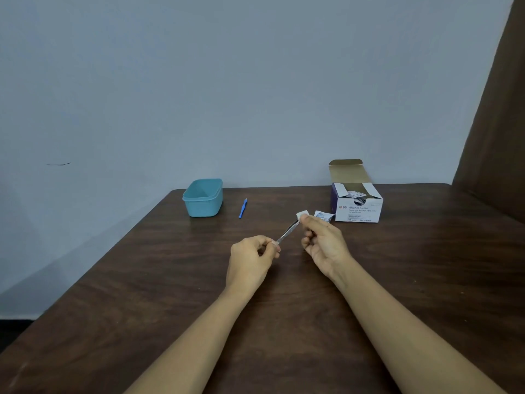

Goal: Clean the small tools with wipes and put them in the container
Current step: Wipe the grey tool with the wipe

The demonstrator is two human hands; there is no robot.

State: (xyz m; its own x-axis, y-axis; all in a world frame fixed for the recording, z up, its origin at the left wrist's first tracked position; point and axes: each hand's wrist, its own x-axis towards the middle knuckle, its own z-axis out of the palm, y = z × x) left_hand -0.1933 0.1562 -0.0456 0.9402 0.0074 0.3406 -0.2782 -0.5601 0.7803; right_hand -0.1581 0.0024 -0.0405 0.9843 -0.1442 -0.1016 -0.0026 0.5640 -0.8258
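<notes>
Left hand (251,257) is pinching the near end of a thin metal tool (287,233) between thumb and fingertips, with the other fingers curled in. Right hand (324,243) pinches a white wipe (301,214) around the tool's far tip.

My take: hold the left pinch firm, slide the wipe down the shaft toward the left fingers, and roll the tool so every side gets wiped. The bit under the left fingertips needs a regrip or it gets missed.

The teal container (203,207) sits well beyond the left fingers and off to their left. A blue tool (243,208) lies between it and the hands. The swab box (356,207) and a torn wrapper (323,216) are just past the right fingertips.
</notes>
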